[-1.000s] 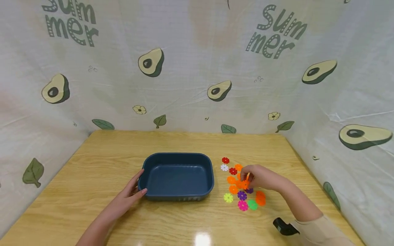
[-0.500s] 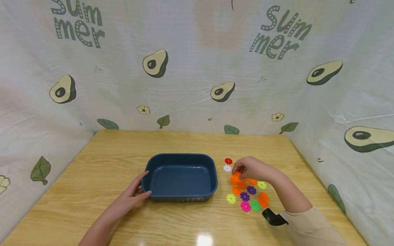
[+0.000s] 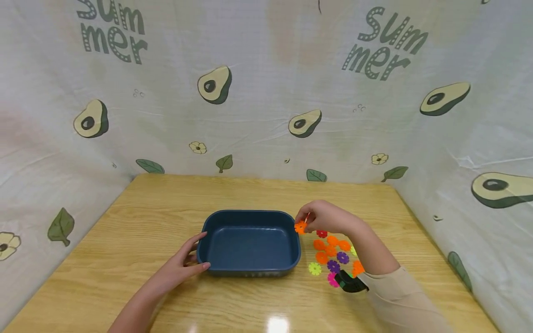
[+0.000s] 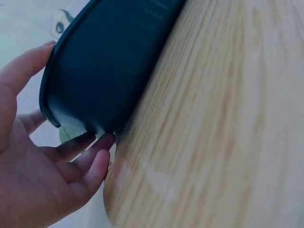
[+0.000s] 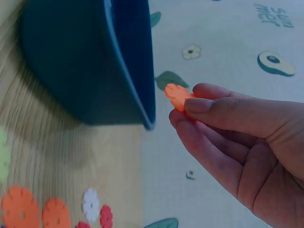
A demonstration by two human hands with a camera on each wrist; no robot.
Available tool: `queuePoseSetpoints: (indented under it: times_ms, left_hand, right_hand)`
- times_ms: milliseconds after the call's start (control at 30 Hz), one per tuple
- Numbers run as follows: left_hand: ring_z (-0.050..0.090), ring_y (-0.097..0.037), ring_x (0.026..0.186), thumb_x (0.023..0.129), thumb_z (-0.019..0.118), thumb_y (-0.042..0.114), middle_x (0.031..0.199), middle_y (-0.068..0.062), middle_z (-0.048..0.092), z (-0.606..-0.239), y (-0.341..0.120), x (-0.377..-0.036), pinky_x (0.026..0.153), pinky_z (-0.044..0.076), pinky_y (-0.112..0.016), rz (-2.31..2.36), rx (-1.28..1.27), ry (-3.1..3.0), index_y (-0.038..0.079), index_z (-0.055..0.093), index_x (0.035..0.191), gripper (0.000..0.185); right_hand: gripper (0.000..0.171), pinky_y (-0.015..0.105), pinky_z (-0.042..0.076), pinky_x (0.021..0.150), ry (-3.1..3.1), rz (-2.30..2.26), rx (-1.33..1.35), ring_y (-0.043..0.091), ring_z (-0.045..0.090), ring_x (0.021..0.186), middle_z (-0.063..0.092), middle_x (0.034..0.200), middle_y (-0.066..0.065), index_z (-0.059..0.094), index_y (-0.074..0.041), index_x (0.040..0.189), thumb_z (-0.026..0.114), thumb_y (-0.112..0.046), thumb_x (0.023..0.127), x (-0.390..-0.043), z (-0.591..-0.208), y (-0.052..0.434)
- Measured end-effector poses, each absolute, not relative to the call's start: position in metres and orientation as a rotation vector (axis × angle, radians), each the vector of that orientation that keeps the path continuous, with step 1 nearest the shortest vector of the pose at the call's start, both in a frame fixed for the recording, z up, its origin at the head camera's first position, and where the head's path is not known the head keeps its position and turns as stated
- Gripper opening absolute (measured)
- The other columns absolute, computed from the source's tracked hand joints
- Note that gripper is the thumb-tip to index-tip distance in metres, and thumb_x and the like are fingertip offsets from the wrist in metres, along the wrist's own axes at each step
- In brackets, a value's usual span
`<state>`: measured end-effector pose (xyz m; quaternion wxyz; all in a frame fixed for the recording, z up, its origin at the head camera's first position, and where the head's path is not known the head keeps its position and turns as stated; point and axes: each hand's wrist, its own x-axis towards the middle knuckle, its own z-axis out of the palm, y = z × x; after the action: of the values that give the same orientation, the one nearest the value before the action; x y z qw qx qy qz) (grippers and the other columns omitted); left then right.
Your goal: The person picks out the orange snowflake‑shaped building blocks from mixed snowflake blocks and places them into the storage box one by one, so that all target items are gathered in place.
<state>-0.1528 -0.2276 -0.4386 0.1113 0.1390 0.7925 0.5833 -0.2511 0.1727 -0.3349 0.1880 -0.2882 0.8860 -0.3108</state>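
A dark blue rectangular tub (image 3: 250, 273) stands on the wooden table. At its left front corner, my left hand (image 3: 179, 266) holds it, thumb and fingers spread along the rim and outer wall. Close up in the left wrist view, the left fingertips touch the tub wall (image 4: 99, 71). My right hand (image 3: 326, 217) pinches an orange snowflake-shaped plastic disc (image 3: 300, 227) between thumb and fingers, right beside the tub's right rim. The right wrist view shows this disc (image 5: 176, 96) raised near rim height. Several loose discs lie below, partly hidden by the right arm.
Orange discs (image 3: 331, 250), purple discs (image 3: 333, 266), a yellow disc (image 3: 314, 268), a pink disc (image 3: 332, 279) and a red disc (image 3: 322, 234) lie right of the tub. A white disc (image 5: 90, 205) is there too. A printed cloth (image 3: 258, 92) hangs behind and beside the table.
My right hand has picked an orange disc from the pile and moved left and up to the tub's right rim. The left hand stays at the tub's corner.
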Motion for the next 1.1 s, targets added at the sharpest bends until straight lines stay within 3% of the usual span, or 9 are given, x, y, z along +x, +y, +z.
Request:
queuePoseSetpoints:
  times_ms: [200, 733, 1100]
  left_hand:
    - [0.051, -0.044, 0.12, 0.094, 0.067, 0.016, 0.147, -0.036, 0.02, -0.441, -0.227, -0.153, 0.086, 0.049, -0.032, 1.714, 0.396, 2.317, 0.014, 0.014, 0.157, 0.083]
    - [0.051, -0.044, 0.121, 0.093, 0.069, 0.017, 0.147, -0.035, 0.02, -0.446, -0.228, -0.152, 0.087, 0.049, -0.033, 1.727, 0.354, 2.324, 0.015, 0.015, 0.157, 0.084]
    - [0.05, -0.043, 0.122, 0.093, 0.069, 0.019, 0.148, -0.034, 0.02, -0.44, -0.226, -0.153, 0.088, 0.048, -0.034, 1.723, 0.361, 2.321, 0.015, 0.015, 0.157, 0.084]
  right_hand:
    - [0.022, 0.029, 0.053, 0.071, 2.48, -0.855, -0.88, 0.013, 0.064, 0.08, 0.068, 0.095, -0.003, 0.072, -0.009, 0.105, 0.073, 0.0, 0.085, -0.255, -0.331, 0.15]
    - [0.032, 0.027, 0.053, 0.071, 2.356, -0.81, -1.049, 0.011, 0.065, 0.084, 0.068, 0.103, 0.0, 0.072, -0.003, 0.113, 0.069, 0.007, 0.083, -0.277, -0.339, 0.088]
    - [0.029, 0.026, 0.053, 0.071, 2.333, -0.789, -1.117, 0.011, 0.064, 0.082, 0.068, 0.101, 0.0, 0.074, -0.006, 0.106, 0.069, 0.01, 0.082, -0.29, -0.341, 0.054]
